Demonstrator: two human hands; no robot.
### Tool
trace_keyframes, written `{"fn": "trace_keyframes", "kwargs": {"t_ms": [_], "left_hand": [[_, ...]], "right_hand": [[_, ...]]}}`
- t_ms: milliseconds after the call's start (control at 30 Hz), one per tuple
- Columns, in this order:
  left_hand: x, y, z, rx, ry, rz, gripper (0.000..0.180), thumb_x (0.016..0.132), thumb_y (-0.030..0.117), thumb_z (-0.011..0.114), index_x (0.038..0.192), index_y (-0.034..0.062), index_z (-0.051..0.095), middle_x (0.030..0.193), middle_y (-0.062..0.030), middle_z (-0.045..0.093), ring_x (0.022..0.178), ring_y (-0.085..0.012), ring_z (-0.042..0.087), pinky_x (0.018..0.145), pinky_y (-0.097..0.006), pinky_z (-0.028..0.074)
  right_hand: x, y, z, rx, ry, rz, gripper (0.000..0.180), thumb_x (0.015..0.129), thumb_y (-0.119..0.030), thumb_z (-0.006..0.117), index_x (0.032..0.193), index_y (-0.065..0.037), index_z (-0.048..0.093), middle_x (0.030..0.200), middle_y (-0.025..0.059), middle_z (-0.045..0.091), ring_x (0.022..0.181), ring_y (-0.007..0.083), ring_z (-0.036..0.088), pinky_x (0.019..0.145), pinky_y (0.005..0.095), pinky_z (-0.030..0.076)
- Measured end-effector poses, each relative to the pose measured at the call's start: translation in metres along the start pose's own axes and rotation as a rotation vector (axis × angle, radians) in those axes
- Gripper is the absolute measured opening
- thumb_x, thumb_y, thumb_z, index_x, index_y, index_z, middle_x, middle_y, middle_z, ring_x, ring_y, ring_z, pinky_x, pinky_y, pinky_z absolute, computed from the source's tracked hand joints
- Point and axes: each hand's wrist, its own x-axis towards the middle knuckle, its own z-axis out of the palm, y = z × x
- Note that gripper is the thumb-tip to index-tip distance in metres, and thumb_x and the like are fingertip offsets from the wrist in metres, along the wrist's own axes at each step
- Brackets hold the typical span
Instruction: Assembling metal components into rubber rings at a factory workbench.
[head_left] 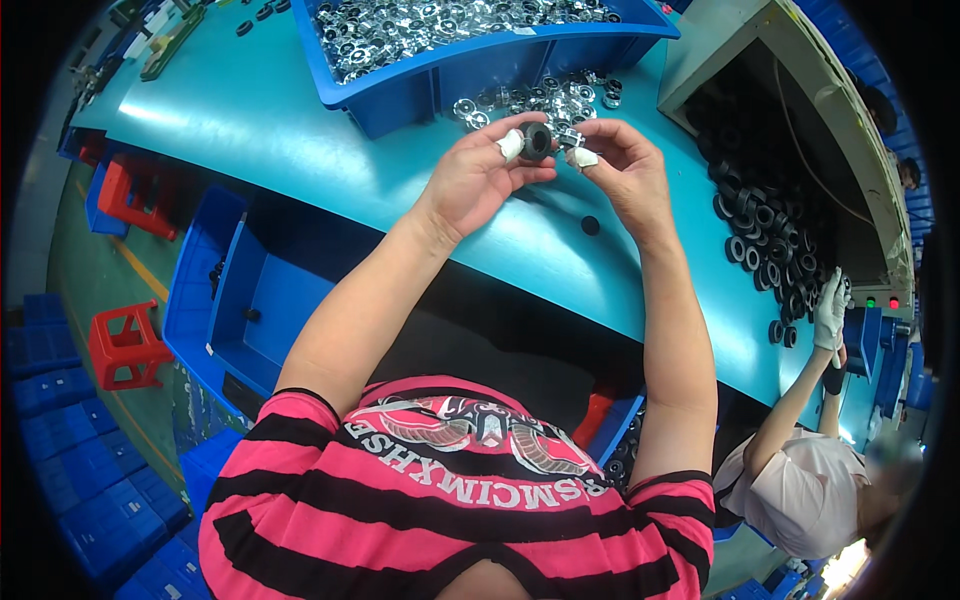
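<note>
Head view, left hand [468, 188]: our fingers gripped a black ring [529, 145] above the bench [300, 150], near the blue bin [490, 75].
Right hand [636, 185]: our fingers pinched a shiny part [569, 139], just beside the ring.
Ring: we judged it light, springy, best held by its rim.
Shiny part: stiff, slippery, we guessed; best pinched edgewise.

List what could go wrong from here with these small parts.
The small metal part in the right hand could slip and get lost among the similar loose parts just beyond.

The black ring in the left hand might drop onto the table if the grip loosens.

The black disc lying near the right wrist could be knocked by that arm.
</note>
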Motion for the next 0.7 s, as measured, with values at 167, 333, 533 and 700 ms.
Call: {"fn": "trace_keyframes", "kwargs": {"t_ms": [167, 333, 533, 700], "left_hand": [[0.0, 0.0, -0.003, -0.014, -0.003, -0.014, 0.049, 0.104, 0.019, 0.052, 0.145, -0.0052, 0.044, 0.126, -0.0165, 0.064, 0.112, -0.0273, 0.064, 0.104, -0.044, 0.05], [-0.001, 0.002, -0.003, -0.028, -0.01, -0.037, 0.049, 0.104, 0.02, 0.052, 0.145, -0.0055, 0.044, 0.125, -0.0159, 0.064, 0.111, -0.0269, 0.064, 0.104, -0.044, 0.05], [0.0, -0.001, -0.001, 0.019, -0.038, -0.022, 0.05, 0.102, 0.019, 0.056, 0.145, -0.0041, 0.046, 0.127, -0.015, 0.063, 0.114, -0.0266, 0.063, 0.106, -0.044, 0.049], [0.005, -0.011, -0.005, 0.063, 0.02, 0.023, 0.045, 0.101, 0.016, 0.059, 0.14, -0.0028, 0.051, 0.129, -0.0171, 0.062, 0.117, -0.0278, 0.063, 0.101, -0.043, 0.052]], "right_hand": [[0.001, 0.005, -0.003, 0.075, -0.005, 0.062, 0.029, 0.084, -0.005, 0.08, 0.11, -0.002, 0.068, 0.1, 0.0051, 0.071, 0.093, 0.0123, 0.068, 0.086, 0.027, 0.055], [0.005, 0.012, -0.004, 0.214, -0.021, 0.141, 0.027, 0.083, -0.005, 0.08, 0.107, -0.001, 0.068, 0.099, 0.006, 0.071, 0.09, 0.0135, 0.069, 0.084, 0.0282, 0.057], [0.001, 0.016, 0.003, 0.017, 0.027, -0.04, 0.024, 0.082, -0.005, 0.081, 0.103, -0.002, 0.069, 0.1, 0.006, 0.071, 0.09, 0.0152, 0.07, 0.083, 0.0282, 0.057], [0.0, 0.014, 0.015, -0.28, 0.057, -0.38, 0.015, 0.077, -0.001, 0.075, 0.092, -0.004, 0.074, 0.1, 0.008, 0.067, 0.092, 0.0189, 0.07, 0.081, 0.0301, 0.06]]}}
